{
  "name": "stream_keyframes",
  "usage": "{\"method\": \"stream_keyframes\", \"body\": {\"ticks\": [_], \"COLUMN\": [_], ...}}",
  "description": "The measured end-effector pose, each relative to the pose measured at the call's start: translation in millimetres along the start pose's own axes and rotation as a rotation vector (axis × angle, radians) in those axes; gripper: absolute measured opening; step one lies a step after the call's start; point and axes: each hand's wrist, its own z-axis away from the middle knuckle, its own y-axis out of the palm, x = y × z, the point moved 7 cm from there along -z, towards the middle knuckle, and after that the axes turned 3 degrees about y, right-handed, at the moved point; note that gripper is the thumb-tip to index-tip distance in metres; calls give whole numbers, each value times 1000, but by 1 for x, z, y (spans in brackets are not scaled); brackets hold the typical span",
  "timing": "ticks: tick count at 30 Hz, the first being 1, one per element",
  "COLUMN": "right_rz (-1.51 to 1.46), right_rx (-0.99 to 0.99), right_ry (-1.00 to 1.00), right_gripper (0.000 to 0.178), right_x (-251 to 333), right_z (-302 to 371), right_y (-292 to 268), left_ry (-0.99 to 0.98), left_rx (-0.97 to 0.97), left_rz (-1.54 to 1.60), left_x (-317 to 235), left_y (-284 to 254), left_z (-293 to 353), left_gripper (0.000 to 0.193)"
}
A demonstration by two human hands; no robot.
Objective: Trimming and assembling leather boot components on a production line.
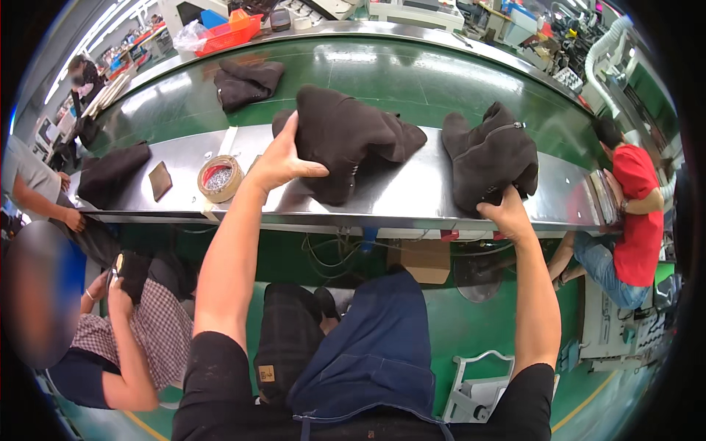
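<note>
My left hand [289, 159] is at the left side of a dark brown, soft boot upper [342, 136], or a small bundle of them, on the metal bench edge. Its thumb stretches across the front, and the fingers are hidden behind the material. Further right, my right hand [507, 214] grips the lower end of another dark brown boot upper [489, 158], which has a zipper and a small metal pull near its top. The right fingers are partly covered by the material.
Left on the metal bench [254, 204] are a tape roll [220, 179], a small brown square piece [160, 181] and a folded dark piece [114, 173]. Another dark piece [248, 84] lies on the green belt [375, 77]. People sit close on the left; a red-shirted person [634, 213] is right.
</note>
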Motion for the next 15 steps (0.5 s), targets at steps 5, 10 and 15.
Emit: {"method": "stream_keyframes", "body": {"ticks": [5,10,15], "right_rz": [39,-112,331], "right_rx": [-104,-118,37], "right_ry": [-206,-166,136], "right_gripper": [90,92,95], "right_x": [29,-29,-35], "right_z": [-20,-67,-105], "right_y": [47,45,21], "left_ry": [164,160,31], "left_rx": [-48,-427,-528], "left_rz": [10,-252,-359], "left_x": [29,30,45], "left_y": [5,18,19], "left_z": [-18,-35,-45], "left_gripper": [128,102,102]}}
